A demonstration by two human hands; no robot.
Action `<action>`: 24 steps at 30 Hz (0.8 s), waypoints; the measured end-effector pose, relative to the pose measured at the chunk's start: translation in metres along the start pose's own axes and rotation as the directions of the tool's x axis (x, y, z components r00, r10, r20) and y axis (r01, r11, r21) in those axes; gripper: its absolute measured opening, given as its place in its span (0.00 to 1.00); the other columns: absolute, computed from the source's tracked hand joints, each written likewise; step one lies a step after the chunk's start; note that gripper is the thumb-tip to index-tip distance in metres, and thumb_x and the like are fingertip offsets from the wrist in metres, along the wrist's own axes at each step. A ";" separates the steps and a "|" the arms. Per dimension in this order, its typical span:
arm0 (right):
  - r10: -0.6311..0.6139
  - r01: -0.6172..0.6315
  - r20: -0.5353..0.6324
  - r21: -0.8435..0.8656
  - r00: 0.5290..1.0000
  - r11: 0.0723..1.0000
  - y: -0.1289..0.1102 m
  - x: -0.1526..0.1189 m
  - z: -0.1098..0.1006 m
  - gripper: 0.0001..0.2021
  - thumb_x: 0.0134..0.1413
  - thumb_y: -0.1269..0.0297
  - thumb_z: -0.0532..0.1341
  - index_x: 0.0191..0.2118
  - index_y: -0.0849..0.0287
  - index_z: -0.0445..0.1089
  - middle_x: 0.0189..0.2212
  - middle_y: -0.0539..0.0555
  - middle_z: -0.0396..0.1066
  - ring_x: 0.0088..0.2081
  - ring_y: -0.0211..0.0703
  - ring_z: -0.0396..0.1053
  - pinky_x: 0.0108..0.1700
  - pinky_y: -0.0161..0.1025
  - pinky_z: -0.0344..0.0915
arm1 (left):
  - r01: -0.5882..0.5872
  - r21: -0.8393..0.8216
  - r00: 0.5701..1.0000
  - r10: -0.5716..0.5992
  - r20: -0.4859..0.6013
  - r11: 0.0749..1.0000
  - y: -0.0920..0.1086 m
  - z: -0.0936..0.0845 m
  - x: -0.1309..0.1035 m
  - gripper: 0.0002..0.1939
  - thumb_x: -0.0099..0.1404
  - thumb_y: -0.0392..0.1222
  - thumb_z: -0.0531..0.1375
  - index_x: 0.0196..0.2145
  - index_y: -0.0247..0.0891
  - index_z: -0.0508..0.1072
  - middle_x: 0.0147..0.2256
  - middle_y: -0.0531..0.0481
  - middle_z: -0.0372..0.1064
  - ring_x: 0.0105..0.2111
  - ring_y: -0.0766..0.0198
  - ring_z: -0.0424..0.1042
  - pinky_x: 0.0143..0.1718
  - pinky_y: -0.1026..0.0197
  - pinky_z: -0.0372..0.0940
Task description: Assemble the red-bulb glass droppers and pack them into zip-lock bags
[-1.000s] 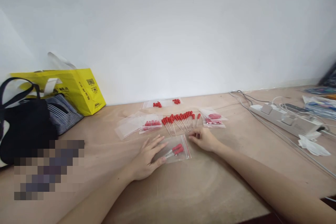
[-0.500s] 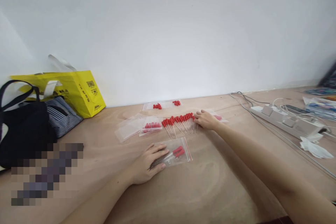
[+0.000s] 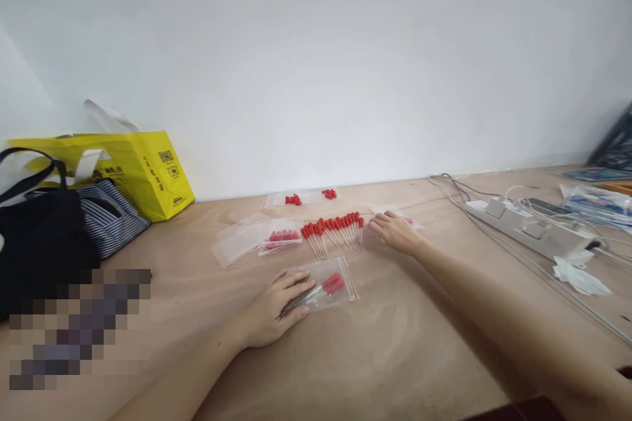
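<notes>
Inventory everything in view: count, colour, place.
loose droppers: many, red-topped, centre
front bag: one, clear, nearest person
other bags: several, clear, around droppers
yellow bag: one, yellow, left
black bag: one, black, left
pouch: one, striped blue, left
power strip: one, white, right
cables: several, grey, right
crumpled scrap: one, white, right
plastic packets: count unclear, bluish, right
unclear object: one, dark, far right
pixelated patch: one, dark, lower left
table: one, tan, underneath
wall: one, white, behind
left grip: one, bare, on front bag
right grip: one, bare, beside droppers
</notes>
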State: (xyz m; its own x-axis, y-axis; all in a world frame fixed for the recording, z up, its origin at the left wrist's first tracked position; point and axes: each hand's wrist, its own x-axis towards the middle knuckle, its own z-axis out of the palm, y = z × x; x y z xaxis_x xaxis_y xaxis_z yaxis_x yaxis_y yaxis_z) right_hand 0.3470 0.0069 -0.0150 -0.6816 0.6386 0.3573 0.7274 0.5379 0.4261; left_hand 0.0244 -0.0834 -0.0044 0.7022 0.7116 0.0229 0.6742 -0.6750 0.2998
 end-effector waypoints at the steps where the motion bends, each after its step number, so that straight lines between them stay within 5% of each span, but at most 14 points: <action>1: 0.018 -0.017 -0.052 0.033 0.998 0.999 -0.005 -0.004 -0.004 0.08 0.54 0.74 0.50 0.32 0.64 0.65 0.33 0.58 0.67 0.34 0.43 0.60 0.36 0.38 0.52 | 0.005 0.002 1.000 -0.005 -0.001 1.000 0.001 0.001 0.001 0.22 0.64 0.48 0.47 0.55 0.43 0.56 0.57 0.48 0.49 0.57 0.57 0.47 0.57 0.48 0.42; 4: 0.006 0.013 -0.138 0.139 0.990 0.990 -0.024 -0.014 -0.017 0.11 0.57 0.73 0.46 0.33 0.63 0.65 0.31 0.57 0.66 0.33 0.41 0.60 0.38 0.37 0.53 | 0.020 0.009 1.000 -0.020 -0.007 1.000 0.004 0.002 0.003 0.22 0.65 0.48 0.46 0.55 0.42 0.56 0.58 0.48 0.49 0.58 0.58 0.46 0.57 0.47 0.41; 8: -0.011 0.032 -0.097 0.221 0.995 0.975 -0.040 -0.025 -0.027 0.14 0.59 0.71 0.44 0.37 0.60 0.66 0.28 0.54 0.66 0.30 0.40 0.60 0.36 0.37 0.52 | 0.031 0.003 0.999 -0.031 -0.015 1.000 0.005 0.003 0.003 0.21 0.66 0.47 0.44 0.56 0.42 0.54 0.58 0.48 0.46 0.58 0.59 0.43 0.57 0.47 0.40; 16: 0.134 -0.146 0.060 0.341 0.989 0.928 -0.028 -0.042 -0.019 0.15 0.59 0.60 0.46 0.39 0.55 0.69 0.33 0.54 0.66 0.29 0.37 0.61 0.28 0.33 0.51 | 0.009 0.021 0.999 -0.008 -0.036 1.000 -0.002 0.004 0.003 0.21 0.65 0.48 0.46 0.55 0.45 0.55 0.57 0.49 0.50 0.58 0.58 0.45 0.57 0.44 0.37; 24: 0.030 -0.031 0.011 0.516 0.999 0.856 -0.040 -0.037 -0.023 0.14 0.58 0.61 0.48 0.40 0.55 0.69 0.33 0.55 0.63 0.32 0.38 0.62 0.32 0.34 0.58 | 0.000 0.024 0.999 0.001 -0.042 1.000 -0.001 0.005 0.003 0.21 0.65 0.48 0.46 0.55 0.44 0.56 0.56 0.48 0.51 0.57 0.58 0.48 0.57 0.45 0.40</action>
State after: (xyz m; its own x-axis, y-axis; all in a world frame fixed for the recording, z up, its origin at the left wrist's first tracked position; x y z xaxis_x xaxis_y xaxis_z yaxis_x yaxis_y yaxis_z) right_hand 0.3415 -0.0512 -0.0257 -0.6588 0.6604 0.3604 0.6852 0.7245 -0.0750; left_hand 0.0273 -0.0818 -0.0097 0.6925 0.7186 0.0633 0.6797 -0.6794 0.2764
